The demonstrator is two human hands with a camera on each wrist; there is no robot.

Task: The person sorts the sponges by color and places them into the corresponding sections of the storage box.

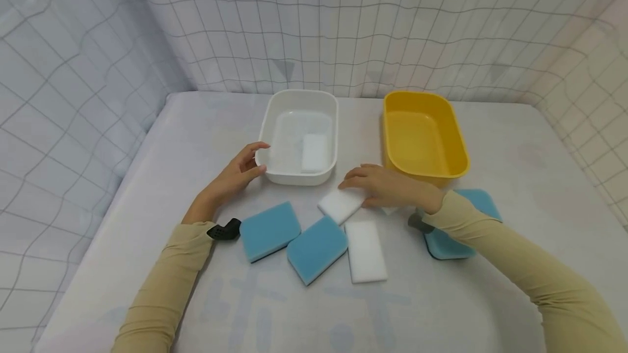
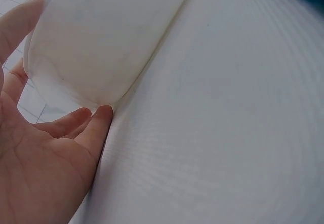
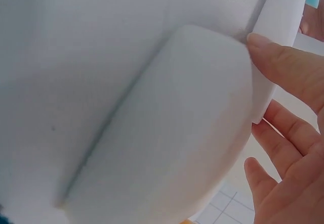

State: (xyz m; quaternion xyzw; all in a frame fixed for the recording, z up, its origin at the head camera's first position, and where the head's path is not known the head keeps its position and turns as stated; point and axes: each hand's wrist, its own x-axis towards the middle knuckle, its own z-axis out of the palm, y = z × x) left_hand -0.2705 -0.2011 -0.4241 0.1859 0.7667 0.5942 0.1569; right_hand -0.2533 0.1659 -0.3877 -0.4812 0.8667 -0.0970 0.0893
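My left hand (image 1: 235, 174) grips the near left corner of a white plastic basin (image 1: 300, 180), fingers at its rim and fingertips by its base in the left wrist view. A white sponge (image 1: 314, 152) lies inside this basin. To the right, my right hand (image 1: 392, 185) pinches a white sponge (image 1: 340, 205), with thumb and fingers on opposite sides of it in the right wrist view. Another white sponge (image 3: 172, 128) lies beneath that hand, mostly hidden from the head view. One more white sponge (image 1: 365, 251) lies nearer on the table.
A yellow basin (image 1: 426, 172) stands behind my right forearm. Two blue sponges (image 1: 270, 231) with dark undersides lie in front of the white basin. Another blue sponge (image 1: 450, 244) is partly covered by the right sleeve. Grid-patterned cloth (image 1: 324, 31) hangs around the table.
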